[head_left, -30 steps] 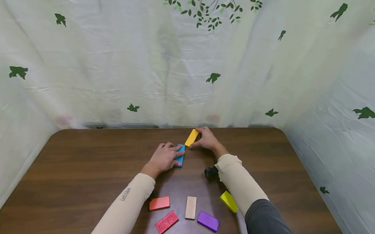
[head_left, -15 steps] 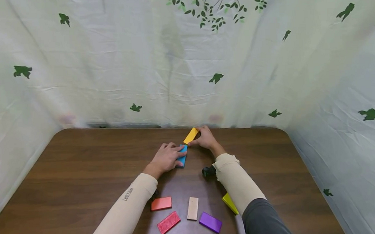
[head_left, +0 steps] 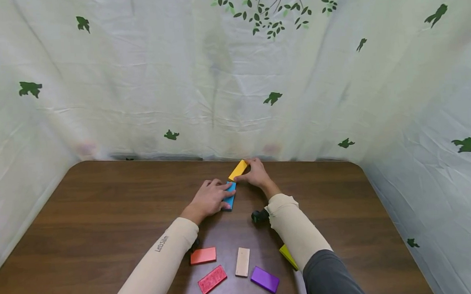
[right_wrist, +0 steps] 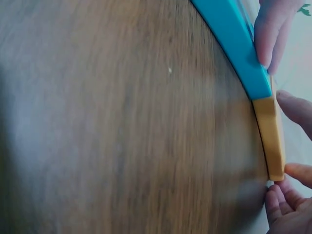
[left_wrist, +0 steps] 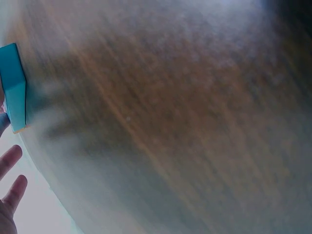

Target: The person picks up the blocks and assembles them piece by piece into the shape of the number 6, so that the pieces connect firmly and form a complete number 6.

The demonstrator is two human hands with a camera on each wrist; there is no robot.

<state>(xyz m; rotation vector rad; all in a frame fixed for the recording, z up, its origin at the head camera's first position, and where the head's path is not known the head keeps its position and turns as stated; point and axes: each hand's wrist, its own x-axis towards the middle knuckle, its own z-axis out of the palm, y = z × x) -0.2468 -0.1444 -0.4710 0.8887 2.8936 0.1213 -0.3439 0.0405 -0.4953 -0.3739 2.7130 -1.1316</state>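
Note:
In the head view my left hand [head_left: 207,200] holds a blue wooden block [head_left: 231,199] flat on the table. Its thumb is at the near end and its fingers lie over the top. My right hand [head_left: 257,175] pinches a yellow-orange block [head_left: 238,170] end to end, thumb near and fingers at the far end. In the right wrist view the blue block [right_wrist: 236,48] meets the yellow-orange block [right_wrist: 269,139] end to end at a slight angle. The left wrist view catches the blue block [left_wrist: 15,87] at its edge.
Nearer on the brown table [head_left: 113,208] lie a coral block [head_left: 203,256], a red block [head_left: 212,280], a plain wood block [head_left: 242,262] and a purple block [head_left: 265,280]. A yellow-green block [head_left: 288,257] is partly hidden by the right sleeve. A leaf-print curtain [head_left: 135,103] hangs behind.
The right hand has shifted the yellow-orange block slightly left, toward the blue block's far end. The left hand stays on the blue block. The whole view has drifted a little.

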